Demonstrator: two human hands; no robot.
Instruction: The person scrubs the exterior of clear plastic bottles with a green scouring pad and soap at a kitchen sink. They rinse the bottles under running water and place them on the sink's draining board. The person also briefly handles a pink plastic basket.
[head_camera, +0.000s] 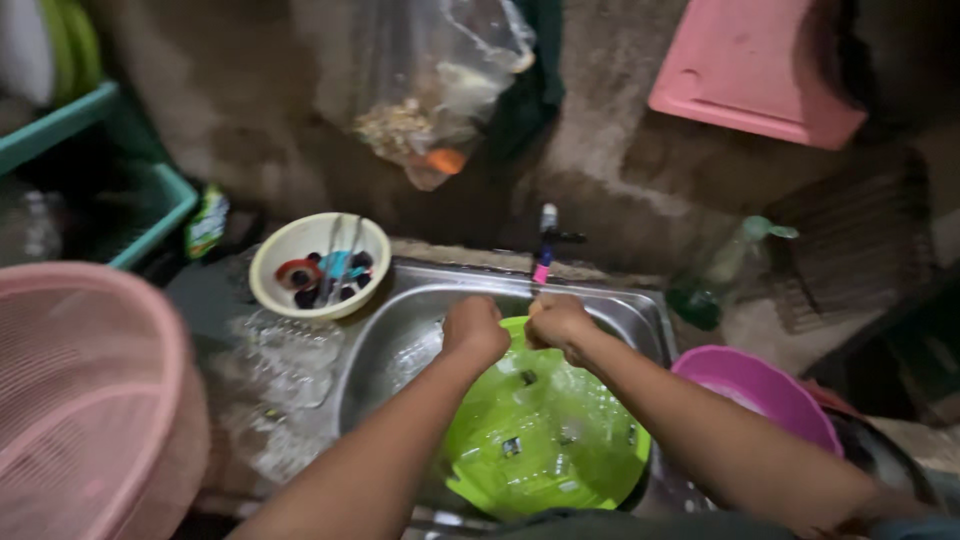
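Sitting in a steel sink (640, 315) against a rough concrete wall (620, 150), a green basin (540, 440) is lying under a tap (547, 245). Left hand (475, 328) and right hand (558, 322) are curling closed at its far rim; a cream bowl (318, 265) is resting on the wet counter (215, 300).

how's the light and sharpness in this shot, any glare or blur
Head view: dim overall, the wall and corners fall into shadow; soft motion blur throughout, worst on the pink basket at the edge; wet glare on the green basin and steel sink; the left hand and right hand are only roughly defined.
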